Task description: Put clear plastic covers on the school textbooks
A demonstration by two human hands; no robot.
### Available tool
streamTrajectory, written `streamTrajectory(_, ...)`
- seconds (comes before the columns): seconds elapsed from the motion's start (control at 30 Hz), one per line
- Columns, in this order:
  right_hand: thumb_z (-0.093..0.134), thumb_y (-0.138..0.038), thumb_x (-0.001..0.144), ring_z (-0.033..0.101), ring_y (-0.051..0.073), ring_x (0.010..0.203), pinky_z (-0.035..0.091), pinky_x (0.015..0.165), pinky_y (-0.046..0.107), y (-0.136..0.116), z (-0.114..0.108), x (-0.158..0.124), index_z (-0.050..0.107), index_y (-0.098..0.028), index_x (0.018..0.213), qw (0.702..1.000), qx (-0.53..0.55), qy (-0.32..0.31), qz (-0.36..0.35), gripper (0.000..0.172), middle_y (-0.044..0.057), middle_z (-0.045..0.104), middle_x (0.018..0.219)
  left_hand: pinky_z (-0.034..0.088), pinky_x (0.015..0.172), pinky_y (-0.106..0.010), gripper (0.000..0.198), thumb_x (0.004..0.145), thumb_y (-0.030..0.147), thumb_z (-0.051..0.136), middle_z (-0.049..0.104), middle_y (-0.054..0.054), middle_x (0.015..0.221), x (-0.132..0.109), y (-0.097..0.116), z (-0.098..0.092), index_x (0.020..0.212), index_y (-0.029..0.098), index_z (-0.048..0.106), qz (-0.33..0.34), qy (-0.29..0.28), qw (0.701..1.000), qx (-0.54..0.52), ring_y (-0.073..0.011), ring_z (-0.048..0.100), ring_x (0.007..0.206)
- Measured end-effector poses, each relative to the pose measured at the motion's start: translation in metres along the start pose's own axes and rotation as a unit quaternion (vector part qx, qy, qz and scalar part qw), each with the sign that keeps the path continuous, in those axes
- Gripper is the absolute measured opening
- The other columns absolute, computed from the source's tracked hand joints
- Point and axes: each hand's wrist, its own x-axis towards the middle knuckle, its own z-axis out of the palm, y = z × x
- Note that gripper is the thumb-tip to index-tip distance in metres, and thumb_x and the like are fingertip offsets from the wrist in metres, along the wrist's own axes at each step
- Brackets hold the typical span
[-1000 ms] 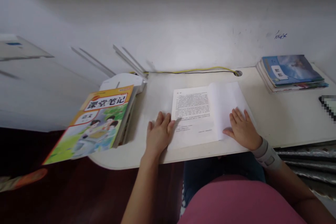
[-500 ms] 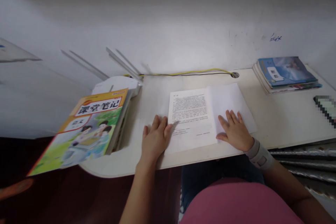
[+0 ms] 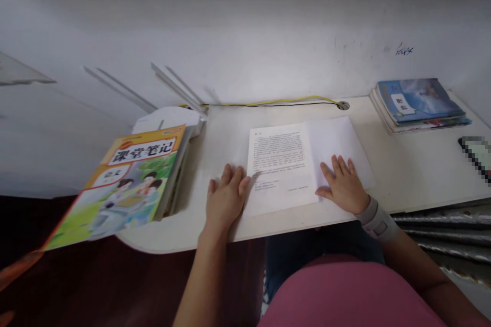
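An open book lies on the white desk, printed text on its left page and a blank white sheet on the right. My left hand rests flat at the book's left edge, fingers spread, the thumb close to or touching the page edge. On the lower part of the blank right page lies my right hand, palm down with its fingers apart. A grey band wraps my right wrist. Neither hand grips anything.
A stack of books with a yellow and green cover overhangs the desk's left end, before a white router with antennas. Books with a blue cover lie back right, near a blurred-out device. A yellow cable runs along the wall.
The view has shifted slightly, so most things sit a little higher. My left hand has slid slightly away from the page; the right hand stays on the blank page.
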Motion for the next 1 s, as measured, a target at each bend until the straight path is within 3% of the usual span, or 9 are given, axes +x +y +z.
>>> streamTrajectory(0.57,0.038,-0.066,0.083,0.033,0.042,0.131,0.021,0.104,0.059,0.005,0.002,0.005,0.039,-0.009,0.139,1.0,-0.017,-0.009,0.016,0.08,0.03,0.035,0.142,0.024,0.107,-0.057,0.056,0.095,0.04,0.019,0.037,-0.023,0.144,0.001,0.003,0.0,0.133,0.009,0.045,-0.011,-0.006,1.0,0.003,-0.0293,0.029,0.137)
streamTrajectory(0.77,0.034,-0.061,0.088,0.028,0.039,0.134,0.021,0.104,0.061,0.007,-0.003,0.002,0.038,-0.013,0.14,1.0,0.009,0.002,-0.01,0.072,0.024,0.032,0.146,0.028,0.106,-0.053,0.053,0.093,0.039,0.027,0.038,-0.026,0.142,0.002,0.002,0.003,0.129,0.005,0.048,0.009,0.041,0.999,-0.013,-0.0323,0.031,0.135)
streamTrajectory(0.83,0.031,-0.058,0.09,0.023,0.034,0.138,0.02,0.107,0.057,0.009,-0.008,-0.002,0.035,-0.015,0.142,0.999,0.024,0.024,-0.036,0.067,0.018,0.029,0.149,0.033,0.104,-0.05,0.055,0.09,0.037,0.033,0.035,-0.029,0.142,0.001,0.002,0.002,0.131,0.001,0.045,-0.013,0.088,0.996,-0.016,-0.0347,0.035,0.133)
streamTrajectory(0.9,0.03,-0.058,0.091,0.019,0.031,0.14,0.019,0.108,0.054,0.014,-0.009,-0.008,0.032,-0.013,0.143,0.998,0.03,0.046,-0.03,0.069,0.017,0.026,0.151,0.039,0.098,-0.048,0.061,0.088,0.036,0.038,0.043,-0.03,0.136,-0.001,0.003,-0.002,0.135,-0.002,0.037,-0.061,0.121,0.991,-0.018,-0.0365,0.044,0.125)
streamTrajectory(1.0,0.032,-0.06,0.089,0.021,0.034,0.138,0.022,0.106,0.056,0.027,-0.005,-0.017,0.033,-0.008,0.142,0.999,0.025,0.039,0.009,0.073,0.021,0.026,0.15,0.045,0.086,-0.048,0.059,0.085,0.037,0.04,0.061,-0.025,0.113,-0.002,0.004,-0.012,0.133,0.002,0.042,-0.132,0.101,0.986,-0.029,-0.0361,0.057,0.106)
